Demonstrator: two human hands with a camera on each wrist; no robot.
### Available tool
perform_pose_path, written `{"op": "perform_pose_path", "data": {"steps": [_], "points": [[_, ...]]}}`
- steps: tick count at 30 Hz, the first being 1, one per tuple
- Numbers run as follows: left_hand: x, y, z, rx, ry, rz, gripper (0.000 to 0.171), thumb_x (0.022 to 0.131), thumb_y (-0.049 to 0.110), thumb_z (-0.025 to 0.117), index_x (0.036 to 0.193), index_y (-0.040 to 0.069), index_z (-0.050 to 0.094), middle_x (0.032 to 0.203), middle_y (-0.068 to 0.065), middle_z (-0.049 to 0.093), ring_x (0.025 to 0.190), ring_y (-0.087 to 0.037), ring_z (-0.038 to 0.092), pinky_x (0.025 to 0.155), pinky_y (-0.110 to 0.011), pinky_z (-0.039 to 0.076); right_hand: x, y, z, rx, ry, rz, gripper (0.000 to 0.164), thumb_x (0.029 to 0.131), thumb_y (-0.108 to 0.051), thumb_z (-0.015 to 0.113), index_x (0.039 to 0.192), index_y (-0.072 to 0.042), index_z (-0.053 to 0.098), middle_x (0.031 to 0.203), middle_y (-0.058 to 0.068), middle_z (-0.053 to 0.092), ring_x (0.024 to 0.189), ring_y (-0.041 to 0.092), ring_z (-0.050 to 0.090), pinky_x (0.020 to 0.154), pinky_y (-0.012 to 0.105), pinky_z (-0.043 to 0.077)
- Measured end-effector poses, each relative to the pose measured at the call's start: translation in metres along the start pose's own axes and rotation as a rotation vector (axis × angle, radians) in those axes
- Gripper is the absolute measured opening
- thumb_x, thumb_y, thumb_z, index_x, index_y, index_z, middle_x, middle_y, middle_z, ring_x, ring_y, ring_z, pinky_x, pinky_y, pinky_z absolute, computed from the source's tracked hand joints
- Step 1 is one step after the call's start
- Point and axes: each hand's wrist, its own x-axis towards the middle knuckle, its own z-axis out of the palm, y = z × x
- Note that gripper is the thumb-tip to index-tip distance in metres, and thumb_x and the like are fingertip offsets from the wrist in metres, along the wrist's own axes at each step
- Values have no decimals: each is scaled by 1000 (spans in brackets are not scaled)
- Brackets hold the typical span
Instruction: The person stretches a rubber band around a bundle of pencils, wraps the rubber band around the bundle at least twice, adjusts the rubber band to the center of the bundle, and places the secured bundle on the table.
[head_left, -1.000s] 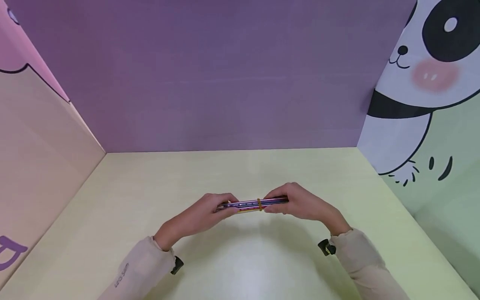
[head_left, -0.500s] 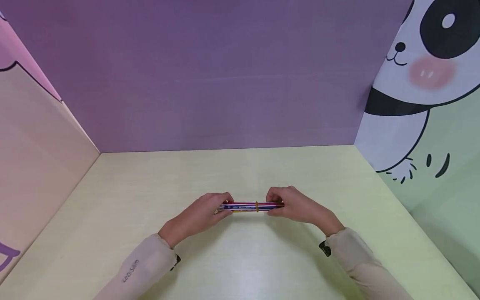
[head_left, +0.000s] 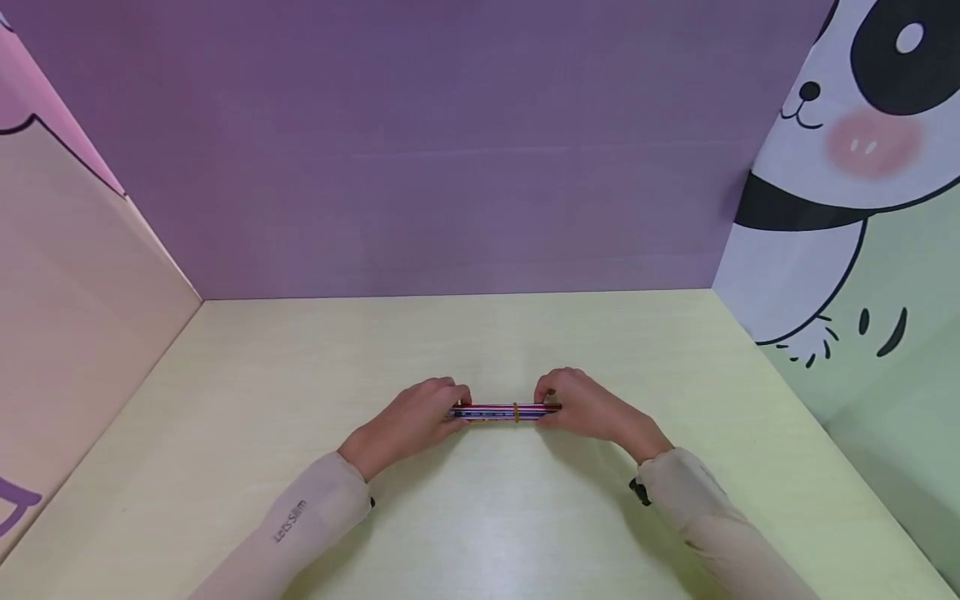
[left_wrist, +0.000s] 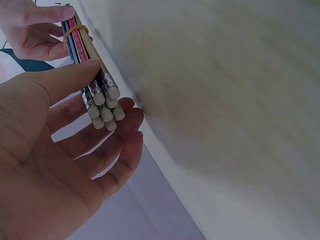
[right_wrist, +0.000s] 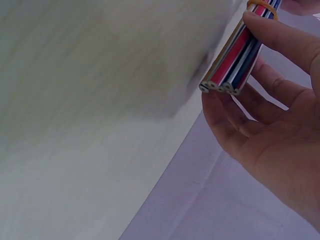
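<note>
A bundle of pencils (head_left: 497,412) in several colours lies level between my hands, bound near its middle by a yellow-orange rubber band (head_left: 516,412). My left hand (head_left: 414,422) holds the end with the white erasers (left_wrist: 105,111), thumb on top and curled fingers beneath or behind. The opposite, unsharpened ends (right_wrist: 220,88) are gripped by my right hand (head_left: 591,408), its thumb pressing from one side. Whether the bundle touches the table or hangs just over it, I cannot tell.
A pale wood-look table (head_left: 315,350) spreads around the hands. Behind it rises a purple wall panel (head_left: 450,167). Side panels stand at left (head_left: 75,292) and at right, the right one bearing a panda picture (head_left: 840,150).
The bundle has gone from slightly tilted, right end higher, to level. My left hand has shifted right and my right hand slightly left, so they are closer together. Both still hold the pencils.
</note>
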Motion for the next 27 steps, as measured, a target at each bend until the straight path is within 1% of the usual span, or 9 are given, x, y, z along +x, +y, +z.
{"op": "perform_pose_path", "data": {"steps": [4,9,13,16,19,21,23,25,27], "points": [[-1,-1,3,6,-28,-33,15,85,10,79,98,8,71,86,1,60,74,-12,50,64,-24,46,1,0,2,4,-17,-2,16,84,-9,80,95,-7,70,93,-3,64,89,13,55,83,32,50],[-6,1,0,18,-72,-123,24,84,11,80,105,9,68,93,-2,56,83,-18,50,68,-32,48,-2,0,0,-37,-11,-28,14,85,-7,78,97,-6,70,94,-3,62,88,13,55,82,31,50],[-10,0,-2,16,-86,-182,26,86,11,79,109,10,66,96,-4,55,86,-20,49,69,-34,47,-6,4,-1,-78,-1,-32,14,86,-6,77,98,-7,70,93,-4,61,87,13,53,80,31,49],[-14,-3,-4,14,-91,-202,30,87,12,77,114,9,65,99,-5,56,88,-21,50,72,-34,48,-9,7,-2,-100,0,-28,14,86,-6,77,98,-7,69,92,-4,61,86,14,54,80,32,49],[-20,-4,-6,-3,-93,-212,35,89,12,75,121,7,62,105,-6,57,93,-22,52,78,-36,49,-15,10,-4,-93,4,3,19,85,-7,77,103,-6,68,95,-3,63,90,17,56,83,35,49],[-25,-5,-7,-18,-92,-220,39,91,13,73,127,7,59,112,-7,58,99,-23,55,83,-38,51,-23,14,-5,-78,9,22,25,87,-9,75,110,-4,67,100,0,64,95,19,57,87,38,50],[-34,-5,-8,-28,-80,-221,42,93,14,71,131,8,56,119,-9,58,107,-26,56,87,-40,52,-34,19,-8,-44,20,41,32,90,-10,73,119,-2,63,110,4,65,103,23,59,92,42,50],[-43,-6,-10,-29,-55,-216,44,95,16,69,135,8,53,126,-9,56,114,-28,54,89,-41,53,-46,25,-11,-26,37,47,39,93,-13,70,128,0,58,121,9,63,110,28,59,96,47,49],[-54,-6,-13,-15,-12,-202,45,96,18,68,136,9,52,132,-10,53,122,-30,52,92,-42,53,-57,32,-15,-27,65,51,44,95,-15,67,133,1,54,130,14,60,117,33,57,100,51,47]]}}
